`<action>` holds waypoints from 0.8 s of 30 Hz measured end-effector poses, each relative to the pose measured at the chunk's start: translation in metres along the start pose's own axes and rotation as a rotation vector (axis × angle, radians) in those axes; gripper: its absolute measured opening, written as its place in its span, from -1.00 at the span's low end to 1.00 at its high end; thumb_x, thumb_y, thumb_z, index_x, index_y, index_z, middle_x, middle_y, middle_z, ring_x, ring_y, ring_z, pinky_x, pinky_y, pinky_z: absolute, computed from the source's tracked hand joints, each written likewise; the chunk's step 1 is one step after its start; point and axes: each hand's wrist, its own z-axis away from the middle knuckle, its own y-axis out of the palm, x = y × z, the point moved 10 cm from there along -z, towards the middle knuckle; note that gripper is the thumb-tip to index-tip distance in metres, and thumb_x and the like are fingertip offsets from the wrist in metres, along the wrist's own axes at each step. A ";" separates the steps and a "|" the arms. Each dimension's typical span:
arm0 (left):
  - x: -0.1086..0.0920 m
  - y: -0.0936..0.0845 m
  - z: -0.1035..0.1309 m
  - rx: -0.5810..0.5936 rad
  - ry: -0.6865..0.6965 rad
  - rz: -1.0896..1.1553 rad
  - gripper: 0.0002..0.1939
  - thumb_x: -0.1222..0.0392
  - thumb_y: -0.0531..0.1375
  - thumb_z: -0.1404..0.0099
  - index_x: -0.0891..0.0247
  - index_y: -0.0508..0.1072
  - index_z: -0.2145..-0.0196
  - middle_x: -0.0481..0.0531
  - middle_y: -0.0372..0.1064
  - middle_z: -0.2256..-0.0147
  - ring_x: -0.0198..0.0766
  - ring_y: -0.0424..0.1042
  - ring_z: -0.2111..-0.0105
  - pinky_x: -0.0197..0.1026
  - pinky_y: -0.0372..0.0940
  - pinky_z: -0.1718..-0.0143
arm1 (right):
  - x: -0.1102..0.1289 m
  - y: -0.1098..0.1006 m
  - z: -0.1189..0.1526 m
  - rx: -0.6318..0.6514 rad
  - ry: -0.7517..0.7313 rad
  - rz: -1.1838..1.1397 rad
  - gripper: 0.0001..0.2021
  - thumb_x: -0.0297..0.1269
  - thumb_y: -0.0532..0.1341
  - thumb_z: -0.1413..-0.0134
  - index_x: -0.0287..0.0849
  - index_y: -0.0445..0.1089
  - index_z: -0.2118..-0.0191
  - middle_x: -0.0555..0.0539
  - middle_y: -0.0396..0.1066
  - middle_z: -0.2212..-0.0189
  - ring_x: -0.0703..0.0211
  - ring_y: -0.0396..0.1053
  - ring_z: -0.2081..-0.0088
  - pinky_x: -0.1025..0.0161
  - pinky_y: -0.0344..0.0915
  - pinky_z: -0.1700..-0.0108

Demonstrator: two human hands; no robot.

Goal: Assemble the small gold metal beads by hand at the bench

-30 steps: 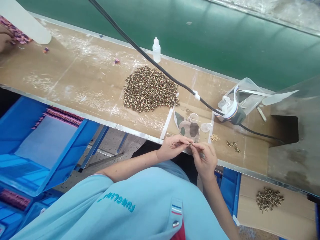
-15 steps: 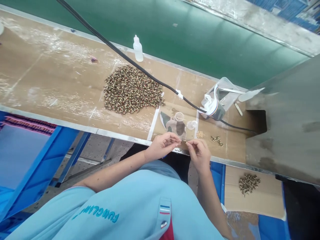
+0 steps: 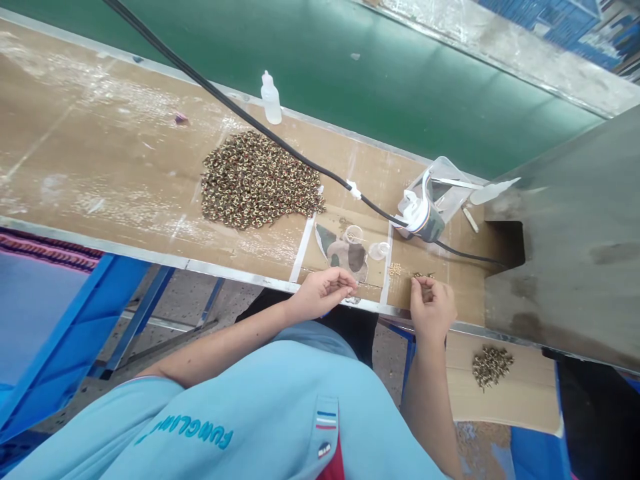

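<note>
My left hand (image 3: 323,292) is closed at the table's front edge, its fingertips pinched on something too small to make out. Just behind it lies a camouflage cloth (image 3: 345,253) with a small round cup (image 3: 353,235) on it. A clear little dish (image 3: 379,251) stands beside the cloth. Over the front edge further right, my right hand (image 3: 433,307) has thumb and fingers drawn together; whatever is between them is hidden. It is nearest to a few small brass-coloured pieces (image 3: 424,274), partly covered by its fingers. Tiny pale beads (image 3: 395,269) lie between the hands.
A large pile of small ring-like pieces (image 3: 260,180) covers the middle of the table. Behind it stands a white bottle (image 3: 271,99). A black cable (image 3: 225,100) crosses above, reaching a clear plastic bin (image 3: 453,200). Another brass pile (image 3: 493,367) sits on cardboard, lower right.
My right hand has moved right, away from my left hand, to the small brass pieces. My left hand has stayed nearly where it was.
</note>
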 end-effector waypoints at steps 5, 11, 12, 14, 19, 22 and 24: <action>0.004 0.000 0.000 0.000 -0.013 0.008 -0.86 0.23 0.17 -0.21 0.34 0.39 0.28 0.09 0.47 0.34 -0.32 0.49 0.35 -0.29 0.38 0.27 | 0.027 0.019 0.002 0.156 -0.134 -0.031 -0.81 -0.17 0.15 -0.11 -0.12 0.43 0.40 -0.03 0.38 0.43 0.21 0.32 0.38 0.28 0.21 0.34; 0.006 0.000 -0.001 0.005 -0.014 0.026 -0.88 0.25 0.17 -0.21 0.33 0.39 0.28 0.06 0.47 0.36 -0.32 0.49 0.34 -0.27 0.39 0.24 | 0.031 0.033 0.000 0.226 -0.148 0.031 -0.77 -0.13 0.13 -0.12 -0.11 0.45 0.39 -0.03 0.37 0.42 0.23 0.32 0.41 0.30 0.17 0.39; 0.006 0.000 -0.001 0.006 -0.015 0.031 -0.88 0.25 0.18 -0.21 0.34 0.39 0.28 0.06 0.47 0.36 -0.32 0.49 0.34 -0.27 0.39 0.24 | 0.030 0.034 -0.001 0.231 -0.149 0.047 -0.77 -0.13 0.12 -0.12 -0.12 0.45 0.39 -0.03 0.37 0.42 0.23 0.31 0.41 0.30 0.15 0.40; 0.007 0.000 -0.001 0.005 -0.022 0.048 -0.88 0.26 0.18 -0.20 0.34 0.39 0.28 0.06 0.46 0.36 -0.32 0.49 0.34 -0.28 0.39 0.24 | 0.027 0.036 -0.002 0.245 -0.149 0.068 -0.76 -0.14 0.11 -0.11 -0.13 0.45 0.41 -0.04 0.37 0.43 0.23 0.30 0.43 0.30 0.14 0.41; 0.014 0.000 -0.002 -0.002 -0.095 0.139 -0.87 0.26 0.20 -0.18 0.36 0.40 0.30 0.04 0.47 0.41 -0.35 0.48 0.38 -0.30 0.38 0.27 | 0.027 0.031 -0.003 0.224 -0.141 0.003 -0.78 -0.17 0.12 -0.08 -0.15 0.43 0.44 -0.03 0.37 0.46 0.24 0.29 0.45 0.29 0.18 0.41; 0.018 0.001 -0.005 -0.003 -0.174 0.208 -0.85 0.22 0.23 -0.17 0.37 0.41 0.32 0.01 0.46 0.49 -0.37 0.47 0.46 -0.32 0.37 0.34 | 0.038 0.025 -0.001 0.196 -0.096 -0.176 -0.83 -0.20 0.17 -0.06 -0.15 0.41 0.45 -0.01 0.34 0.51 0.26 0.27 0.48 0.29 0.22 0.42; 0.019 0.001 -0.007 0.001 -0.225 0.258 -0.83 0.20 0.26 -0.14 0.37 0.42 0.34 -0.01 0.45 0.53 -0.39 0.44 0.51 -0.33 0.36 0.40 | 0.051 0.027 0.003 0.220 -0.050 -0.332 -0.85 -0.22 0.18 -0.05 -0.15 0.40 0.44 0.01 0.32 0.52 0.29 0.24 0.51 0.31 0.21 0.46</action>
